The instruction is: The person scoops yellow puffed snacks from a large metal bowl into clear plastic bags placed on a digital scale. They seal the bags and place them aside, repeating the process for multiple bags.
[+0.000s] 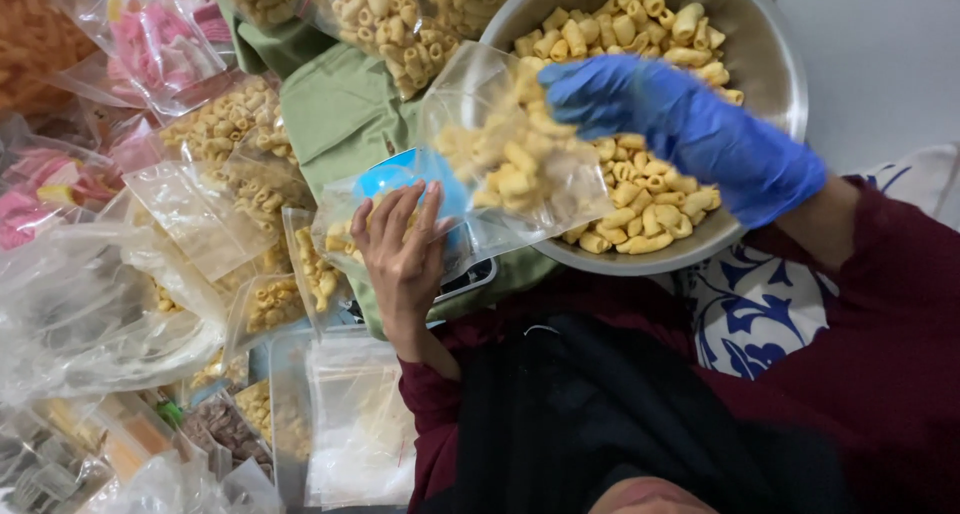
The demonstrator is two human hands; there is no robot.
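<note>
The right hand, in a blue glove, reaches across a steel bowl heaped with pale yellow tube snacks. Its fingers are bent and closed at the mouth of a clear bag, which is tilted over the bowl's near rim and partly filled with the same snacks. The bag is blurred, so it is hard to tell whether the gloved fingers pinch the plastic itself or a clutch of snacks going in.

The left hand is bare. Its fingers are nearly straight and slightly spread, laid flat against the lower corner of the bag, steadying it from below rather than gripping. Just behind those fingers shows a round blue object resting on a dark-edged flat device (perhaps a scale, though most of it is covered).

Under these lies a green cloth. To the left, filled bags of yellow snacks are piled up, with more filled bags at the top, bags of pink snacks in the upper left corner, and a stack of empty clear bags at the bottom. The person wears maroon sleeves.
</note>
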